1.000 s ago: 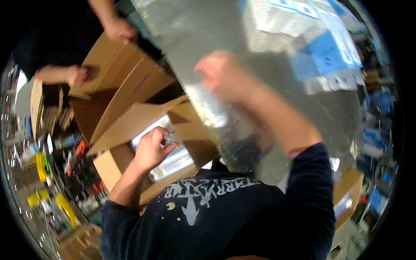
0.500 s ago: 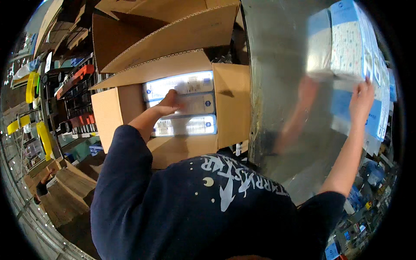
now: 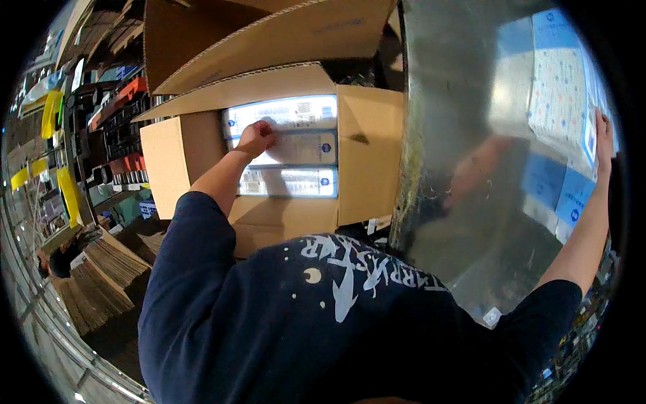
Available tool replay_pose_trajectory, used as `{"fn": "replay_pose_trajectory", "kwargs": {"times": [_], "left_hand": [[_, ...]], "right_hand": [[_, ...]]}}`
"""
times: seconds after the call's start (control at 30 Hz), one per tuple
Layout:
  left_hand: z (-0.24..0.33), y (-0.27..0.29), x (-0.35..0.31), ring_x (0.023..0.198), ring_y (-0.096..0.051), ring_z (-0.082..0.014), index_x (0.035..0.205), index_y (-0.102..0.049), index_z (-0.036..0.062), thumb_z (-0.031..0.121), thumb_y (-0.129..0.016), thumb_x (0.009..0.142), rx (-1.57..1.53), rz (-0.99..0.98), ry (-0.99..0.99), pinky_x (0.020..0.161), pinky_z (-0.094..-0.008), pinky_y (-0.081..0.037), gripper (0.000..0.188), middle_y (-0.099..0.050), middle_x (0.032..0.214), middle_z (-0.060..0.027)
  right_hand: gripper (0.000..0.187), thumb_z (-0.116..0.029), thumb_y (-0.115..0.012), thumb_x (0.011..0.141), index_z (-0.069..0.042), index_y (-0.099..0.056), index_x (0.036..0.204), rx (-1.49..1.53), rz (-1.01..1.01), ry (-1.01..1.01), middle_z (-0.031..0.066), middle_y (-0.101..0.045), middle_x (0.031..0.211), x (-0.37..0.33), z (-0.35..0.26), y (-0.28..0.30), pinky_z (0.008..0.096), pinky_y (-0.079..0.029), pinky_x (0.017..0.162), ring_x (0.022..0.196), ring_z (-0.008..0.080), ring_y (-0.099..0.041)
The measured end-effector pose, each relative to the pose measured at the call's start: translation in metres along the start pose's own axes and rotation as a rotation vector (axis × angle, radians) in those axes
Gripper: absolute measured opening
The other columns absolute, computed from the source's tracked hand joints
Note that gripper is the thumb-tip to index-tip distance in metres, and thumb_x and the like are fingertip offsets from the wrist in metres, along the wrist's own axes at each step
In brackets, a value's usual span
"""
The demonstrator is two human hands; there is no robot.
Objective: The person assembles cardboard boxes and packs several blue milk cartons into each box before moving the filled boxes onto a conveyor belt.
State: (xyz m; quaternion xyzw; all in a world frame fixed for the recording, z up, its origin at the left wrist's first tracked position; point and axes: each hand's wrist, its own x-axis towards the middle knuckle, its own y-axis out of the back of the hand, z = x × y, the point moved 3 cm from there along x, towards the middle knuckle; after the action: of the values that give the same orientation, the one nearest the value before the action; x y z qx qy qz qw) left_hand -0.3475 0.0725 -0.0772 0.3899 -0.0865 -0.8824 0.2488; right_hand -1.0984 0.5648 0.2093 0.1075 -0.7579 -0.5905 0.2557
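Inside an open cardboard box [image 3: 282, 232] lie three white-and-blue packs [image 3: 286, 182] in a row. My left hand [image 3: 257, 138] rests over the far and middle packs, its fingers curled together; what is under the fingertips is hidden. At the far right, plastic-wrapped white-and-blue packs [image 3: 557, 87] stand on a shiny metal surface [image 3: 464, 74]. My right hand [image 3: 603, 145] lies along the right side of these packs, fingers stretched up against them. Part of that hand is hard to see at the dark rim.
Tall box flaps [image 3: 282, 50] rise on the far side of the box. At the left stand racks with red-orange parts [image 3: 128, 165] and yellow strips [image 3: 67, 195]. Flattened cardboard [image 3: 101, 283] is stacked at the lower left. My arm reflects in the metal surface.
My right hand has moved right, from the packs' near edge to their right side. My left hand's fingers have drawn together over the packs in the box. The whole view has shifted slightly.
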Motion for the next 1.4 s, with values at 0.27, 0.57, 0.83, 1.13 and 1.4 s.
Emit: {"fn": "replay_pose_trajectory", "kwargs": {"times": [0.27,0.57,0.83,1.13,1.4], "left_hand": [[0.052,0.014,-0.003,0.090,-0.056,-0.0292,0.098,-0.057,0.0051,0.019,-0.059,0.078,0.939,0.089,-0.398,0.077,-0.0416,-0.046,0.024,-0.062,0.089,-0.0124],[0.279,-0.051,-0.084,0.079,-0.058,-0.0119,0.105,-0.054,-0.0012,0.007,-0.059,0.084,0.336,-0.267,-0.646,0.072,-0.0272,-0.049,0.023,-0.059,0.087,-0.0064],[0.495,-0.211,-0.063,0.114,-0.045,-0.0250,0.136,-0.025,0.0026,0.027,-0.062,0.082,-0.232,-0.438,-0.630,0.089,-0.0366,-0.041,0.070,-0.045,0.126,-0.0158],[0.377,-0.192,-0.152,0.118,-0.041,-0.0273,0.139,-0.013,0.0050,0.035,-0.066,0.076,0.206,-0.974,-0.499,0.094,-0.0390,-0.039,0.088,-0.038,0.131,-0.0172],[0.390,-0.146,-0.176,0.121,-0.038,-0.0260,0.137,-0.017,0.0011,0.024,-0.068,0.064,0.034,-0.850,-0.445,0.098,-0.0388,-0.036,0.092,-0.037,0.131,-0.0173]], "right_hand": [[0.034,-0.037,-0.056,0.085,-0.009,-0.052,0.104,0.190,-0.346,-0.166,0.0068,-0.058,0.074,-0.174,-0.173,0.080,0.0301,-0.042,0.067,0.072,0.0154,-0.053],[0.088,-0.049,-0.068,0.062,-0.018,-0.033,0.136,-0.422,-0.180,-0.198,0.0229,-0.054,0.116,-0.152,-0.046,0.084,0.0399,-0.043,0.088,0.107,0.0359,-0.053],[0.079,-0.045,-0.057,0.069,-0.022,-0.027,0.138,-0.087,-0.167,-0.180,0.0234,-0.056,0.110,-0.154,-0.166,0.065,0.0406,-0.044,0.086,0.100,0.0359,-0.056],[0.069,-0.047,-0.051,0.083,-0.006,-0.030,0.135,1.233,-0.374,-0.545,0.0147,-0.056,0.113,-0.440,-0.153,0.078,0.0364,-0.048,0.078,0.096,0.0249,-0.058],[0.076,-0.050,-0.053,0.081,-0.003,-0.028,0.135,1.474,-0.249,-0.670,0.0160,-0.048,0.122,-0.432,-0.207,0.058,0.0400,-0.042,0.091,0.111,0.0256,-0.049]]}}
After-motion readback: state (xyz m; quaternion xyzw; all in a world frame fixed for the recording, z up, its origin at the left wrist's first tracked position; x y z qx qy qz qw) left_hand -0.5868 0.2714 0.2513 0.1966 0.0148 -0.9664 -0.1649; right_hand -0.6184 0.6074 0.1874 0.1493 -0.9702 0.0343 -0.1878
